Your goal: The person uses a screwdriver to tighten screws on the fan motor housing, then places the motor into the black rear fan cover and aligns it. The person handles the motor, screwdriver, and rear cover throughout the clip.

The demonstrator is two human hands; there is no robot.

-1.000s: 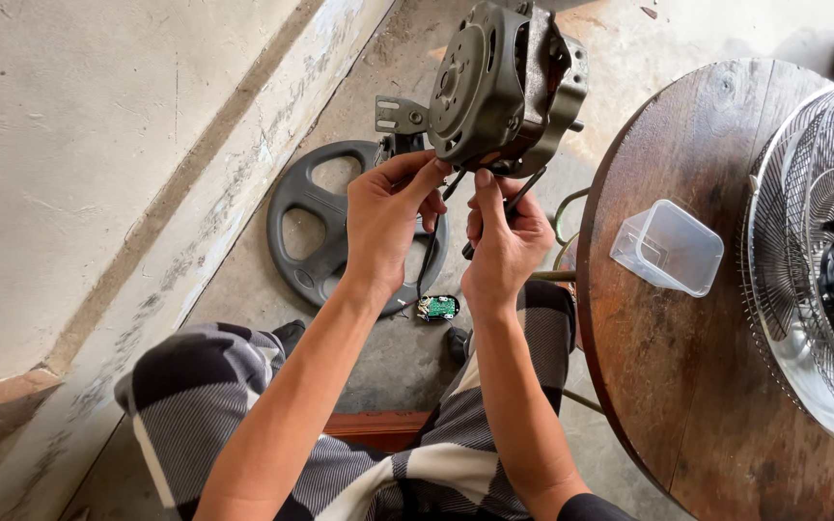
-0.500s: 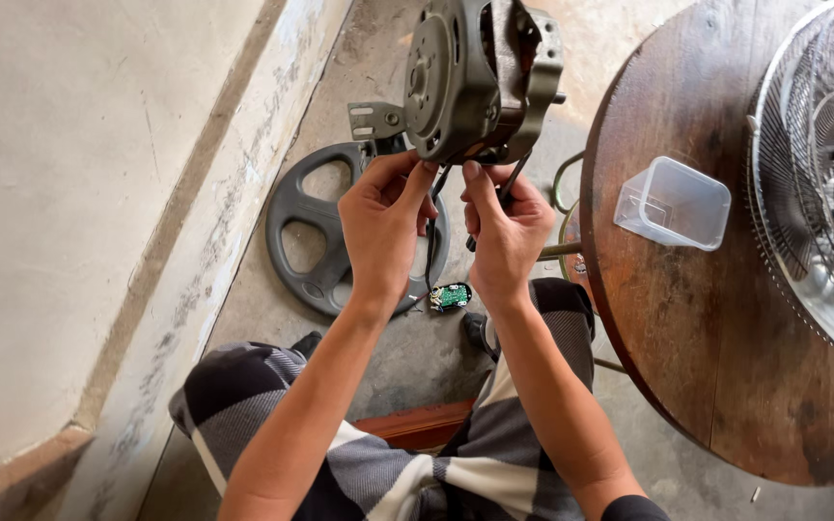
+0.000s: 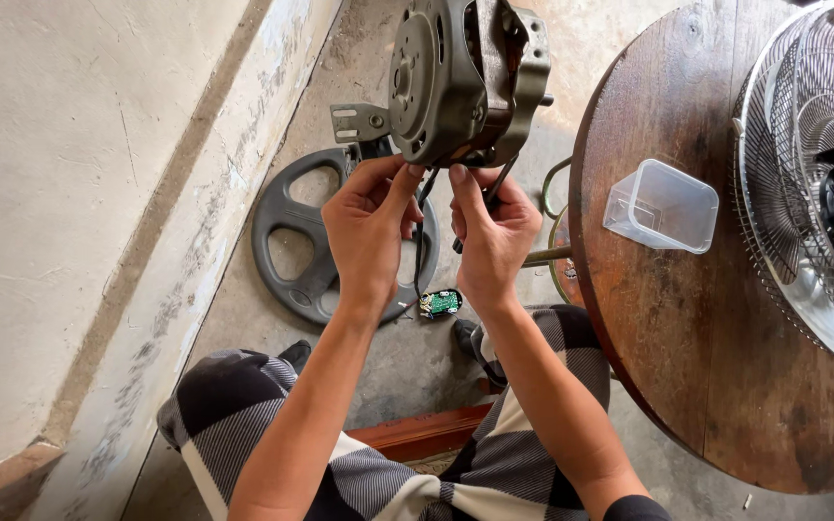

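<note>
Grey metal fan motor (image 3: 465, 77) held up, out of its fan — left hand (image 3: 371, 232) and right hand (image 3: 492, 236) both pinching black wires (image 3: 424, 217); small green circuit board (image 3: 441, 303) dangling, loose.

Motor (image 3: 465, 82) above both hands (image 3: 369, 227); round table (image 3: 687, 367) right, bearing tub (image 3: 661, 205) and fan (image 3: 813, 174).

Upper centre of frame: we hold a grey metal fan motor (image 3: 460, 77) up, our left hand (image 3: 369, 227) and right hand (image 3: 492, 232) both gripping it from below, fingers among the black wires (image 3: 421, 241) hanging under it. A small green circuit board (image 3: 441, 303) dangles at the wire end. Left of centre on the concrete floor lies a dark round plastic base (image 3: 287, 241). At right, the round wooden table (image 3: 687, 367) carries a clear plastic container (image 3: 661, 205) and a wire fan guard (image 3: 803, 164).
</note>
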